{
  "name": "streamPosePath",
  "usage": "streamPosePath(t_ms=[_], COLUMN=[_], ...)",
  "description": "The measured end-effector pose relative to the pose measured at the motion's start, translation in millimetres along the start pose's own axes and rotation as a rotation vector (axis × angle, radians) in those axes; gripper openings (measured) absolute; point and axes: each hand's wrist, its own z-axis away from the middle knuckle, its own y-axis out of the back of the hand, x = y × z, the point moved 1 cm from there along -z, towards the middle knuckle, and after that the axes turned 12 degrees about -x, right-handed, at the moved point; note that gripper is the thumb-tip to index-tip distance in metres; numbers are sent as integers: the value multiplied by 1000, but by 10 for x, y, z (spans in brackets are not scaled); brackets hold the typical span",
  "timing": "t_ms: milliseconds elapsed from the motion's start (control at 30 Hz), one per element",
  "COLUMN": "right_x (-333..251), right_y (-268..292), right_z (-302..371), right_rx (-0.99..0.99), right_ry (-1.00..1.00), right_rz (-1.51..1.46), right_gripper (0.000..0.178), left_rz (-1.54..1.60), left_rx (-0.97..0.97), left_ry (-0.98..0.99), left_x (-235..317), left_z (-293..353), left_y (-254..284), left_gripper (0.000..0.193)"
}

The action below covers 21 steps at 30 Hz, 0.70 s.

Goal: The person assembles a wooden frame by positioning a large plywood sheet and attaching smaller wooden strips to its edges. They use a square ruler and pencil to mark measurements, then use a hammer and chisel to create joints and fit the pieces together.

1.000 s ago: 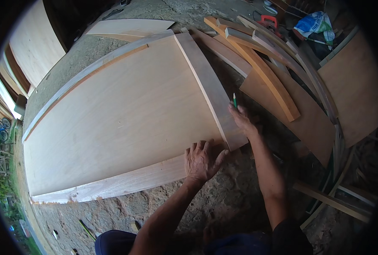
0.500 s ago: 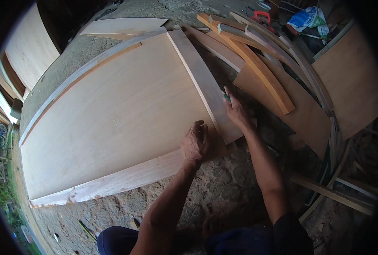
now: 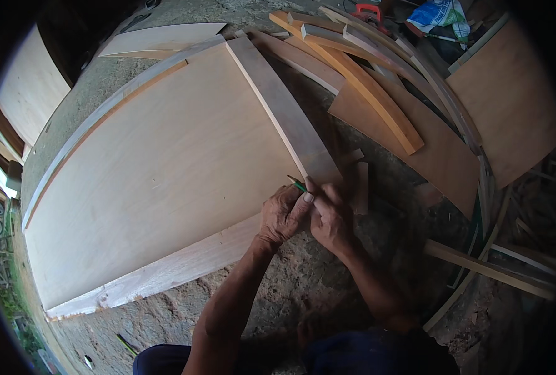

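The right hand is closed, fingers bent inward, with a green pencil apparently pinched at its fingertips; the grip itself is partly hidden. The left hand sits right beside it, fingers curled and thumb reaching across toward the right hand's fingers, so that the pencil shows between the two; whether the left also has hold of it cannot be told. The pencil's bare wooden tip points away from the body and to the left, over the near right corner of a pale plywood panel. From the right hand, the wide cross board lies straight ahead, its near end just beyond the knuckles and its long axis running away and leftward along the panel's right side, steeper than the pencil's slant; the right hand is the nearer to that end. The near-edge board stretches the other way, leftward and back toward the body, its right end hidden at the left hand, which is the nearer to it. Farther out, a pale strip borders the panel's far side, and an orange-brown beam lies to the right on a brown sheet, well apart from both hands.
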Motion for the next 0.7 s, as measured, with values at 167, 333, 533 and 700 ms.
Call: streamPosePath(t_ms=[167,333,533,700], right_x=[-188,640,857,788], right_y=[-116,38,-308,-336], right_z=[-148,-269,-250,-250], right_rx=[-12,201,183,229], right_ry=[195,-169,-437,-483], right_rz=[-197,-288,-958,-1004], right_gripper=[49,49,60,62], left_rz=[649,399,-232,-341], left_rx=[195,491,436,166], left_ry=[34,118,224,278], left_x=[63,-238,-90,-90], left_z=[-7,55,-70,-53], left_y=[63,472,325,329], left_gripper=[49,39,46,57])
